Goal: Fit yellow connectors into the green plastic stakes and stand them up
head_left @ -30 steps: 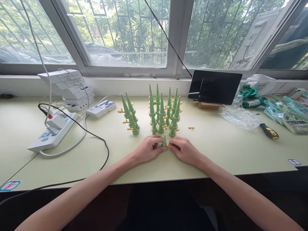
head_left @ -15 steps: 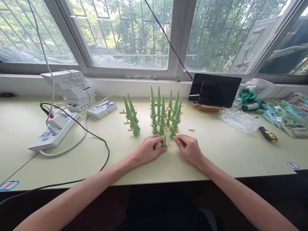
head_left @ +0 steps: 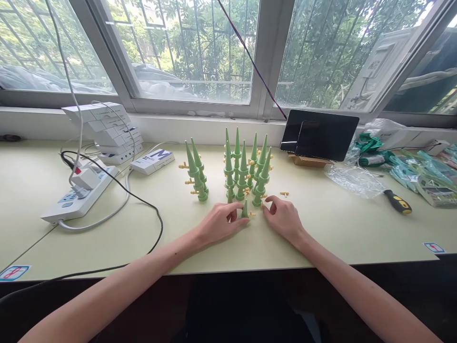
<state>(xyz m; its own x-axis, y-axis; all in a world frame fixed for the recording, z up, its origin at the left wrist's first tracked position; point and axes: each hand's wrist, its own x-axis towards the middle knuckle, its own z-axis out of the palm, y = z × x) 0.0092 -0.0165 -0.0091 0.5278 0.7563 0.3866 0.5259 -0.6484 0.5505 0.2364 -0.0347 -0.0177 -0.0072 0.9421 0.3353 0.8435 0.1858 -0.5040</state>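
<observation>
The left hand (head_left: 222, 222) pinches a green cone (head_left: 244, 210) upright on the surface (head_left: 342, 233). The right hand (head_left: 284, 218), at the cone's yellow valve (head_left: 252, 214) 1 second ago, now sits clear, thumb and forefinger parted near stacked cones (head_left: 263, 177).

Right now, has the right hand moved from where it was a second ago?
Yes, to the right: the right hand now sits closer to the screwdriver on that side.
</observation>
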